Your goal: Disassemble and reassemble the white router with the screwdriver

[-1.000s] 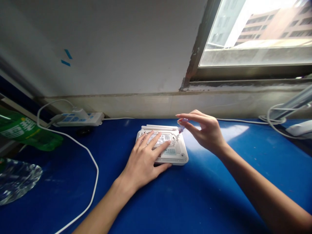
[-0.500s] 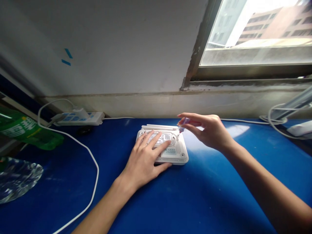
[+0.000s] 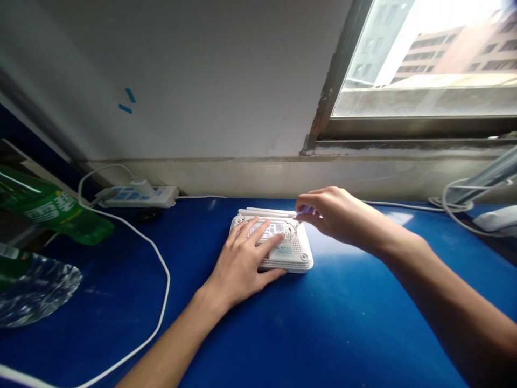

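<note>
A white router (image 3: 287, 260) lies underside up on the blue table, showing vent holes, labels and round corner recesses. Its folded antennas (image 3: 266, 212) run along the far edge. My left hand (image 3: 245, 261) rests flat over the router's left part, fingers spread, thumb along the near edge. At the far right corner, my right hand (image 3: 333, 213) is closed around a small screwdriver (image 3: 307, 209) with a translucent purple handle. Its tip is by the corner recess, but my fingers mostly hide it, so contact cannot be made out.
On the left stand or lie a green bottle (image 3: 60, 213) and a clear bottle (image 3: 38, 288). A white cable (image 3: 166, 280) loops across the table from a power strip (image 3: 139, 196). A grey metal pole (image 3: 484, 175) with wound cable is at the right, below the window.
My right hand has turned over the screwdriver and its fingers have curled, covering more of the handle. My left hand stays on the router. The view has shifted slightly.
</note>
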{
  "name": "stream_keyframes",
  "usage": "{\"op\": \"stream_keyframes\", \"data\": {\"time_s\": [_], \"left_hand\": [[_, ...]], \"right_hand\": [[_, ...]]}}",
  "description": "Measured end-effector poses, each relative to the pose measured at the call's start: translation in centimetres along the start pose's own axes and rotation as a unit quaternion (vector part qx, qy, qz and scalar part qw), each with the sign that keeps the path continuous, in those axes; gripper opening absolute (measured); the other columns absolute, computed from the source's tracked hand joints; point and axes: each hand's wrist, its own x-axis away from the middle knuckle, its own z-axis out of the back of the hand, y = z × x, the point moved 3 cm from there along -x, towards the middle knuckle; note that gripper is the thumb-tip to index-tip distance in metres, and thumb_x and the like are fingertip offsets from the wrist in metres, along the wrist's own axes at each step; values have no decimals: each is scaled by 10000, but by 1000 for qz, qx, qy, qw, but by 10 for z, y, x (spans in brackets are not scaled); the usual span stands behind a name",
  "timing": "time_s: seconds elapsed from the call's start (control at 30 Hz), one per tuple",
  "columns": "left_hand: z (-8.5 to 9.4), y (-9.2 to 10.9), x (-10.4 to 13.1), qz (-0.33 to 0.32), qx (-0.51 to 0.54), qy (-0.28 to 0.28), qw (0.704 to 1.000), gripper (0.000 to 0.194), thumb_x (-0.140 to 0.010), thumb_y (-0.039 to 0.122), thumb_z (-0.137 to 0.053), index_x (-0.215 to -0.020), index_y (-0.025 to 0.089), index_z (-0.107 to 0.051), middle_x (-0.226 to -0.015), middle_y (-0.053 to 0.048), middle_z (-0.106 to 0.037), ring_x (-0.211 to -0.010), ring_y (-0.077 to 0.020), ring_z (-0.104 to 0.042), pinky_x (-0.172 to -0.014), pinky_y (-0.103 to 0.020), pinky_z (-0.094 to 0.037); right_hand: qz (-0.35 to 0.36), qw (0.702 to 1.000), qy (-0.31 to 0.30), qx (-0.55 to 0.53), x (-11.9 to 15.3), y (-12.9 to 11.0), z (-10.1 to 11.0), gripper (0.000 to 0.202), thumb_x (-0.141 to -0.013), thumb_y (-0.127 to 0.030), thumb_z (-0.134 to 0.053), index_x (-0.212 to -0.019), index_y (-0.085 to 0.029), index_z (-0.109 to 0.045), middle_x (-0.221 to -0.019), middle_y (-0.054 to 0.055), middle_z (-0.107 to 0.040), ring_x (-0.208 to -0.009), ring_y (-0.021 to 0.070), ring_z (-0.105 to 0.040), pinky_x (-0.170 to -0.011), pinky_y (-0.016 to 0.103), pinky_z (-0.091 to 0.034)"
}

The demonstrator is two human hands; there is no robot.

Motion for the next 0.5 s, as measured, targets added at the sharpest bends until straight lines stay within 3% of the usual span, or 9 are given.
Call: {"op": "stream_keyframes", "data": {"time_s": [0.17,0.33,0.4,0.5], "left_hand": [[1,1,-1,14,0,-1,1000,696,-881,550,-794,-1515,353,-587,-1657,-82,-463,-1553,-377,-379,-1274,-631,-298],[-2,-8,1,71,-15,12,997,955,-769,733,-798,-1587,343,-495,-1705,-140,-363,-1591,-423,-276,-1276,-673,-245],[-4,-11,1,83,-16,8,996,982,-756,777,-777,-1591,351,-486,-1705,-141,-363,-1590,-414,-287,-1273,-664,-260],[-5,-13,1,86,-20,5,996,964,-762,786,-765,-1585,367,-491,-1696,-130,-387,-1582,-399,-312,-1277,-651,-260]], "right_hand": [[48,983,-134,116,-19,-4,10,129,-920,-229,-782,-798,-190,-799,-719,80,-776,-649,229,-740,-501,280,-315],[129,963,-152,180,-30,-9,9,125,-884,-250,-830,-793,-169,-803,-703,91,-774,-653,233,-741,-515,290,-311],[121,962,-158,189,-32,-11,7,129,-875,-294,-840,-844,-170,-820,-726,99,-780,-687,249,-753,-537,293,-353],[23,971,-159,177,-33,-12,5,172,-894,-347,-804,-916,-181,-840,-773,116,-788,-744,270,-772,-572,296,-427]]}}
